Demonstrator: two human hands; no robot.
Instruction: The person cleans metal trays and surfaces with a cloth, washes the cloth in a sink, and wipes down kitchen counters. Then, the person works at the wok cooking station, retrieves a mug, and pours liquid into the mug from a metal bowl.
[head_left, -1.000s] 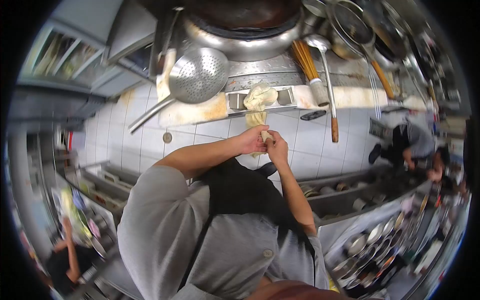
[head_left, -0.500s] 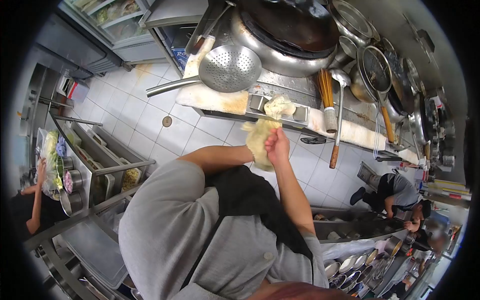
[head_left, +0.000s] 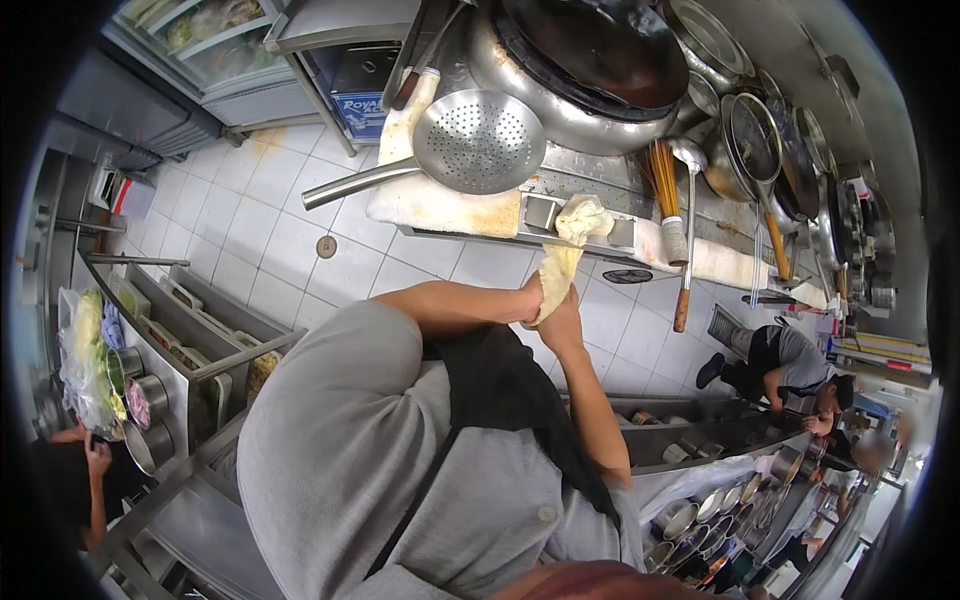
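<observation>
A pale yellow cloth hangs down from the stove's front edge between my two hands. Its lower part is bunched and narrow. My left hand grips it from the left, fingers partly hidden behind it. Closed on the cloth's right side is my right hand, its fingertips also hidden. At the top the cloth meets a crumpled cloth bundle on the ledge, between small metal containers; I cannot tell whether both are one piece. To the left of the bundle lies a perforated strainer ladle.
A large wok sits on the stove behind. A bamboo brush and a long-handled ladle lie to the right. Drawers of food stand at left. Another person crouches at right; another person's hand shows far left.
The cloth, spread wider before, is now gathered into a narrow length. My left hand has come into sight beside it. The view has shifted slightly, and the far-left person's hands have moved down.
</observation>
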